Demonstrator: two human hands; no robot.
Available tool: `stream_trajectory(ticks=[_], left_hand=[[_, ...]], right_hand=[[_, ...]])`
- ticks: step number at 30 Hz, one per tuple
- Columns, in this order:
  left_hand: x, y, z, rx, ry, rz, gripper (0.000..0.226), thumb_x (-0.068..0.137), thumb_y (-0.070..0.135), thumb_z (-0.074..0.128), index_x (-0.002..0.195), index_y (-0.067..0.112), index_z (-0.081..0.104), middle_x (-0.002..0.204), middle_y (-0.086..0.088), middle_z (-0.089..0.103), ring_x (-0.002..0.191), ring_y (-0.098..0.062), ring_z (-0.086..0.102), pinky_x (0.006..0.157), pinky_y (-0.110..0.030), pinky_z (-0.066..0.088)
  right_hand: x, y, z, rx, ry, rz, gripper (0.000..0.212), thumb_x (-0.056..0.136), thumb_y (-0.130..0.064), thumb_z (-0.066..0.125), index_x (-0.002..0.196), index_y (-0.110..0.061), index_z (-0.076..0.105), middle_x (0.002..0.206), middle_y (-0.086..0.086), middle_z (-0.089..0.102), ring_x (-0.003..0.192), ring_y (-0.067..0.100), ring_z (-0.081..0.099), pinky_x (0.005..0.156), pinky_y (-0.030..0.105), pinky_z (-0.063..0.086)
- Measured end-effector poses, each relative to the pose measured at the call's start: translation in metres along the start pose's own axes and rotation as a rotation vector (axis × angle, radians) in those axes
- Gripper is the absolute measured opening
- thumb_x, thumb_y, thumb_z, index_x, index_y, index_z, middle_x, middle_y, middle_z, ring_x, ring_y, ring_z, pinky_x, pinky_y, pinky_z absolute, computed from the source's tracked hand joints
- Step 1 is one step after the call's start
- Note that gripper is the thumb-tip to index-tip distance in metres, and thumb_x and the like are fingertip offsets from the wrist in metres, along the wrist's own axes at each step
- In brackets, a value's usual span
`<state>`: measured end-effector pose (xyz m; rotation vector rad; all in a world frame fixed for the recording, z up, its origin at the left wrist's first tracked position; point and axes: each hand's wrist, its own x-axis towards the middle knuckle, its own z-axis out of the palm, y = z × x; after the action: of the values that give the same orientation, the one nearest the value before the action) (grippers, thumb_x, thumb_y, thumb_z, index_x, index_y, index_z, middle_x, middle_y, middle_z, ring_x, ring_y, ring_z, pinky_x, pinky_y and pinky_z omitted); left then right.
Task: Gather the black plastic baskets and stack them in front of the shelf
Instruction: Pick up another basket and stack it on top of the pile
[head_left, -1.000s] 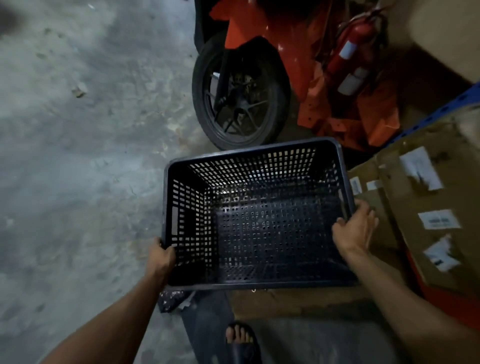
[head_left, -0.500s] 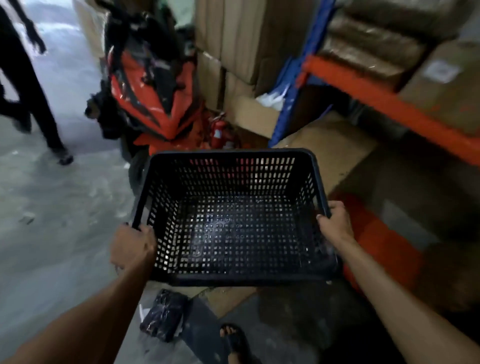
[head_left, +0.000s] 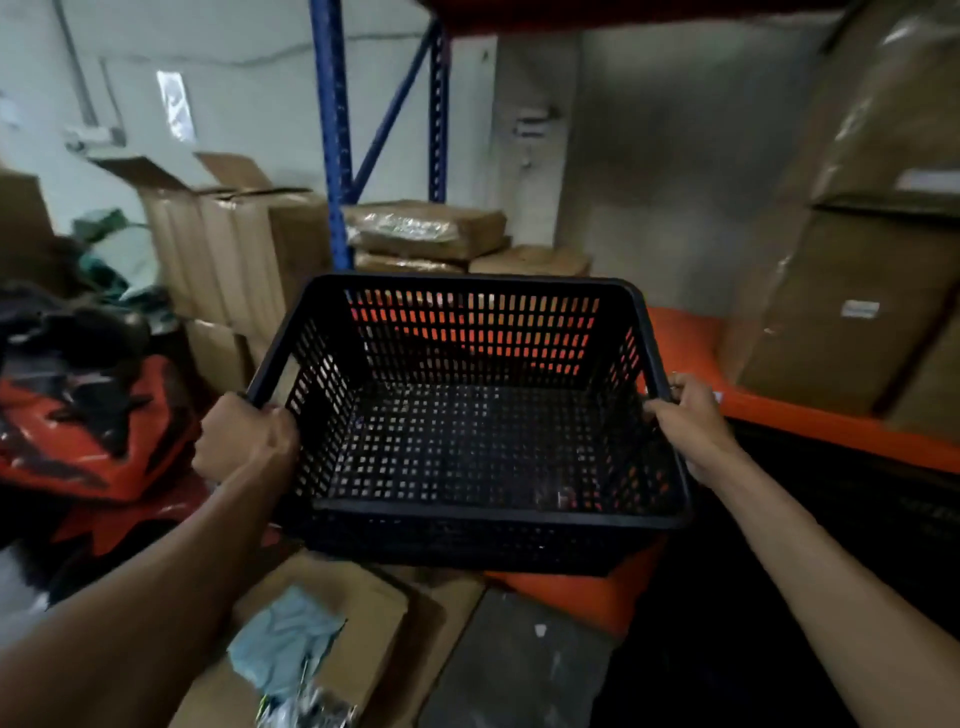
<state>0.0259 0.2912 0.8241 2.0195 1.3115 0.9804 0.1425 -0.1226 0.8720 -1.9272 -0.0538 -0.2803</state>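
Observation:
An empty black plastic basket (head_left: 467, 447) with perforated walls hangs in the air at chest height, held level, open side up. My left hand (head_left: 244, 436) grips its left rim and my right hand (head_left: 691, 421) grips its right rim. Behind it stands the shelf, with a blue upright (head_left: 332, 130) and an orange beam (head_left: 831, 426). The basket's far wall is close to the orange shelf level.
Cardboard boxes (head_left: 234, 244) stand at the back left, wrapped parcels (head_left: 426, 228) lie on the shelf, and large wrapped cartons (head_left: 857, 260) fill the right. A red motorcycle (head_left: 88, 421) is at the left. A flat box with a blue cloth (head_left: 291, 644) lies below.
The view has swung up from the floor and motorcycle wheel to the shelf. The basket has risen with both hands still on its rims and now faces the orange shelf level.

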Motion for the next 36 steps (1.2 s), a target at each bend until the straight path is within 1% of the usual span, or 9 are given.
stream_trajectory(ticks=[7,10,15,20,23,26,30,33,36], left_hand=[[-0.072,0.169,-0.051,-0.094,-0.133,0.073,0.035,0.083,0.029,0.06,0.106,0.006,0.07,0.105,-0.024,0.069,0.103,-0.043,0.065,0.085,-0.046,0.05],[-0.093,0.212,-0.058,-0.158,-0.19,0.146,0.039,0.085,0.031,0.06,0.11,0.002,0.066,0.109,-0.026,0.067,0.104,-0.044,0.064,0.088,-0.048,0.051],[-0.137,0.281,-0.058,-0.15,-0.215,0.254,0.039,0.084,0.029,0.062,0.112,0.002,0.066,0.115,-0.023,0.067,0.108,-0.041,0.063,0.093,-0.048,0.05],[-0.172,0.324,-0.042,-0.127,-0.347,0.379,0.039,0.083,0.034,0.063,0.109,0.005,0.068,0.114,-0.018,0.068,0.106,-0.038,0.065,0.088,-0.043,0.049],[-0.189,0.341,-0.034,-0.129,-0.44,0.452,0.042,0.083,0.037,0.062,0.111,0.005,0.068,0.114,-0.017,0.068,0.107,-0.037,0.064,0.09,-0.043,0.048],[-0.21,0.355,-0.021,-0.119,-0.536,0.543,0.042,0.084,0.035,0.061,0.114,0.006,0.066,0.114,-0.017,0.067,0.105,-0.036,0.065,0.093,-0.043,0.05],[-0.237,0.372,-0.002,-0.105,-0.715,0.635,0.041,0.084,0.035,0.061,0.115,0.008,0.065,0.111,-0.018,0.067,0.102,-0.037,0.066,0.092,-0.047,0.053],[-0.257,0.381,0.009,-0.107,-0.773,0.678,0.039,0.079,0.032,0.063,0.111,0.009,0.066,0.108,-0.017,0.067,0.1,-0.036,0.066,0.092,-0.046,0.053],[-0.277,0.384,0.019,-0.088,-0.8,0.7,0.04,0.076,0.035,0.063,0.107,0.01,0.065,0.104,-0.019,0.068,0.095,-0.037,0.068,0.088,-0.046,0.056]], right_hand=[[0.038,-0.029,-0.143,0.021,0.154,-0.097,0.011,0.09,-0.01,0.055,0.095,-0.016,0.047,0.083,0.008,0.056,0.063,0.02,0.053,0.048,0.026,0.044],[0.048,-0.043,-0.193,-0.01,0.16,-0.134,0.009,0.092,-0.012,0.055,0.089,-0.019,0.049,0.081,0.004,0.057,0.067,0.016,0.056,0.055,0.03,0.039],[0.05,-0.055,-0.27,-0.087,0.239,-0.1,0.008,0.092,-0.008,0.056,0.099,-0.006,0.053,0.081,0.005,0.056,0.065,0.017,0.053,0.055,0.028,0.039],[0.039,-0.049,-0.333,-0.131,0.33,-0.021,0.007,0.089,-0.002,0.061,0.094,0.002,0.06,0.082,0.013,0.062,0.067,0.021,0.057,0.059,0.027,0.047],[0.034,-0.041,-0.364,-0.171,0.357,0.04,0.009,0.088,-0.007,0.064,0.09,0.002,0.066,0.084,0.016,0.067,0.081,0.031,0.063,0.069,0.037,0.05],[0.026,-0.027,-0.392,-0.219,0.348,0.088,0.009,0.091,-0.008,0.061,0.085,-0.002,0.065,0.076,0.012,0.063,0.072,0.026,0.062,0.06,0.034,0.046],[0.011,-0.003,-0.43,-0.262,0.397,0.169,0.01,0.091,-0.007,0.061,0.084,-0.002,0.066,0.089,0.018,0.066,0.076,0.029,0.064,0.071,0.038,0.047],[0.001,0.014,-0.456,-0.286,0.417,0.217,0.01,0.09,-0.006,0.061,0.091,0.001,0.068,0.091,0.014,0.066,0.074,0.023,0.062,0.064,0.032,0.046],[-0.003,0.027,-0.473,-0.275,0.422,0.229,0.021,0.087,0.002,0.061,0.074,-0.013,0.067,0.073,-0.004,0.064,0.067,0.014,0.063,0.05,0.013,0.047]])
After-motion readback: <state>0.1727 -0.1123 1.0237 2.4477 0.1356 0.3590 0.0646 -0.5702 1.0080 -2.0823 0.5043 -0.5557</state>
